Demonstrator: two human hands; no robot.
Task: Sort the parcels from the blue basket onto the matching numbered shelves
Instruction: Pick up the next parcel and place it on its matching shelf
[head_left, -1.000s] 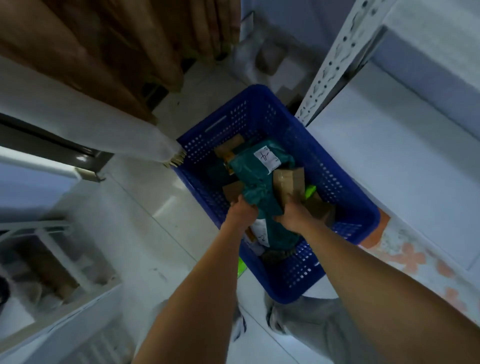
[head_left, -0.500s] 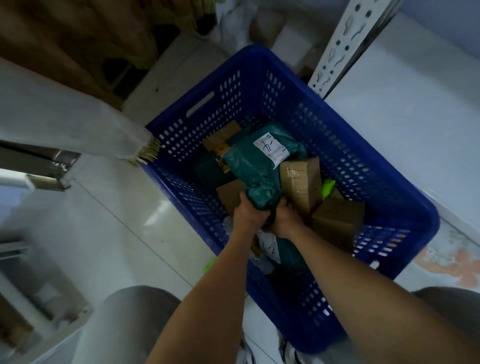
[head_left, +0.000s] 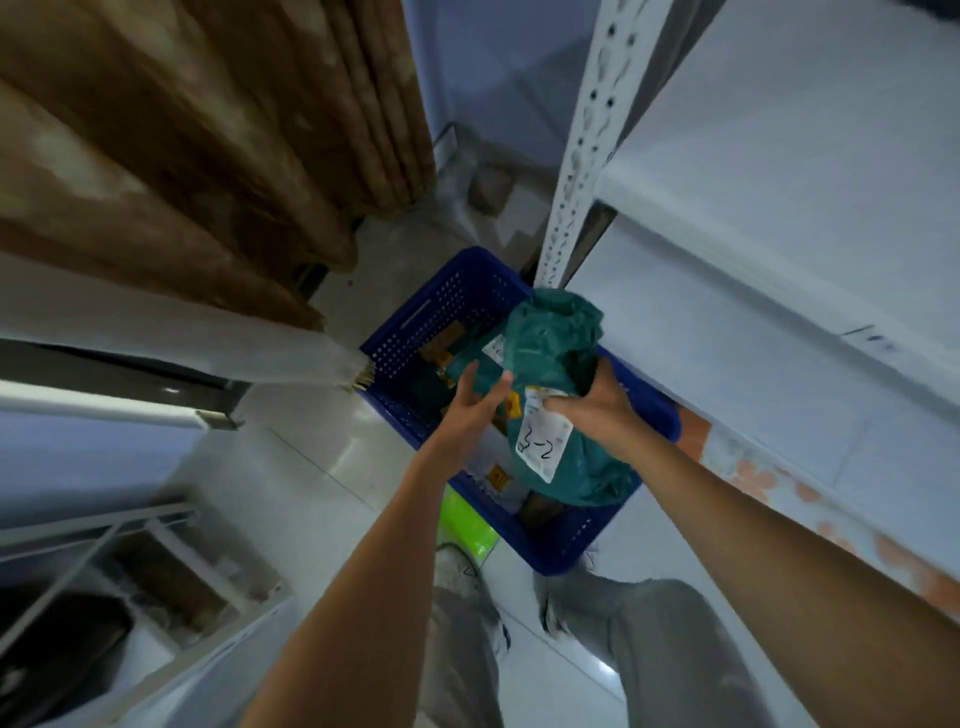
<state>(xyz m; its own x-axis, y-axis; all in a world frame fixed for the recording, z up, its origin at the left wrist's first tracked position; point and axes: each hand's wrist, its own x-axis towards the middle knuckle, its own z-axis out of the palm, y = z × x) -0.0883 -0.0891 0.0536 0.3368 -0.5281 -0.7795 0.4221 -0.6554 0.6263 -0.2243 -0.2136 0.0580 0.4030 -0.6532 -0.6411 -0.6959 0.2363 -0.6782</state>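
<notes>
From the head view, the right hand (head_left: 592, 410) grips a green plastic parcel (head_left: 558, 374), fingers curled round its middle, holding it above the blue basket (head_left: 447, 306). A white label (head_left: 543, 444) on the parcel's near part reads "3-2". The left hand (head_left: 475, 410) is beside the parcel on its left, fingers straight and spread wide, fingertips at or near the bag; contact cannot be told. The basket stands on the pale floor (head_left: 291, 467), with more parcels inside. To the right rise the white shelves (head_left: 779, 218) and their perforated post (head_left: 582, 145); brown curtains (head_left: 208, 130) hang far left
</notes>
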